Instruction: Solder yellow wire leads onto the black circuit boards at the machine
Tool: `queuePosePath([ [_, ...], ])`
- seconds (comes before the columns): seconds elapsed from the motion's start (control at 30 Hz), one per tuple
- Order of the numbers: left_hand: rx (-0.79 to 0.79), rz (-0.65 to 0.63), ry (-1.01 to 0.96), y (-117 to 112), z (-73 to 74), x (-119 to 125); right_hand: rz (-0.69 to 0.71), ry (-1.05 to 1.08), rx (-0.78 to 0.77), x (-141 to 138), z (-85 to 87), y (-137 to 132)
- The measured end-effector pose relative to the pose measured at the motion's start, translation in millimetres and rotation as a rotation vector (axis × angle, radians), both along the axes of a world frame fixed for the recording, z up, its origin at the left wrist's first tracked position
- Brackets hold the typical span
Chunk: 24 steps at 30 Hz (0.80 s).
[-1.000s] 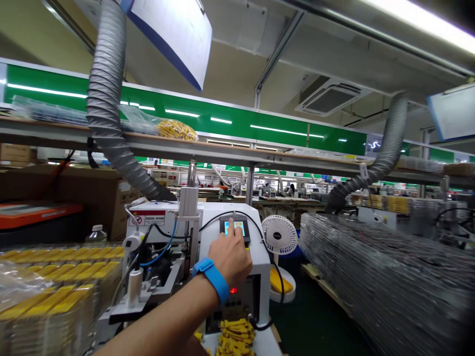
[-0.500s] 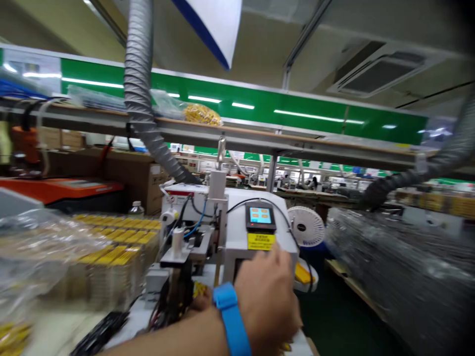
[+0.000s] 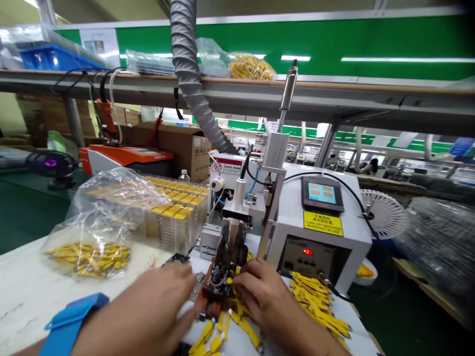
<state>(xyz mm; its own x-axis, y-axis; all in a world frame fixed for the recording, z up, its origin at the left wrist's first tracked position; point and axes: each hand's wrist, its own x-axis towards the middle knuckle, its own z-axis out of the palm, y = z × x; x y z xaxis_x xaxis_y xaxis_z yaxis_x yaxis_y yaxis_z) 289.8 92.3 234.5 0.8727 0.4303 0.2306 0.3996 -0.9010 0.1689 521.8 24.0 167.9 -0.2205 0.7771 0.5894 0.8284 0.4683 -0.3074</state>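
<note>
My left hand (image 3: pixel 148 311), with a blue wristband (image 3: pixel 70 321), stretches flat over the white table toward a small brown and black fixture (image 3: pixel 217 284) under the press head of a white machine (image 3: pixel 326 237); its fingers are apart and hold nothing. From the right, my right hand (image 3: pixel 265 294) reaches the same fixture, fingertips curled and pinched on a yellow part at its base. Loose yellow parts (image 3: pixel 319 306) lie around the fixture and in front of the machine. The machine's touchscreen (image 3: pixel 321 193) is lit, with no hand on it.
A clear bag of yellow parts (image 3: pixel 92 247) lies at the left. Clear trays with yellow parts (image 3: pixel 178 212) stand behind it. A grey hose (image 3: pixel 193 84) hangs above, a white fan (image 3: pixel 384 215) and stacked clear trays (image 3: pixel 441 232) are at the right, and an orange machine (image 3: pixel 126 155) stands far left.
My left hand left the touchscreen and dropped to the fixture. My right hand has come into view at the fixture. The view has tilted down and to the left.
</note>
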Motion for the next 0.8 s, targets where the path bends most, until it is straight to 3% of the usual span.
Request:
queuePosePath([
  [0.03, 0.057, 0.126, 0.020, 14.2, -1.0, 1.0, -0.003, 0.003, -0.006, -0.5, -0.6, -0.1],
  [0.1, 0.073, 0.188, 0.025, 35.1, -4.2, 4.7, -0.006, 0.007, 0.003, -1.0, -1.3, -0.5],
  [0.2, -0.046, -0.032, 0.006, 49.6, -13.1, 13.0, -0.010, -0.003, -0.008, 2.5, 0.5, -1.9],
  [0.3, -0.133, -0.188, -0.027, 53.2, -26.5, 20.4, -0.137, -0.035, -0.143, 12.8, 5.0, -3.5],
  [0.43, -0.127, -0.183, -0.130, 54.0, -44.6, 22.6, -0.348, -0.084, -0.350, 28.9, 8.3, -4.8],
  [0.6, -0.134, -0.138, -0.170, 51.6, -51.8, 19.8, -0.431, -0.147, -0.461, 35.8, 10.2, -6.2],
  [0.8, -0.136, -0.147, -0.175, 48.1, -53.3, 11.8, -0.443, -0.074, -0.602, 22.1, 17.7, -13.1],
])
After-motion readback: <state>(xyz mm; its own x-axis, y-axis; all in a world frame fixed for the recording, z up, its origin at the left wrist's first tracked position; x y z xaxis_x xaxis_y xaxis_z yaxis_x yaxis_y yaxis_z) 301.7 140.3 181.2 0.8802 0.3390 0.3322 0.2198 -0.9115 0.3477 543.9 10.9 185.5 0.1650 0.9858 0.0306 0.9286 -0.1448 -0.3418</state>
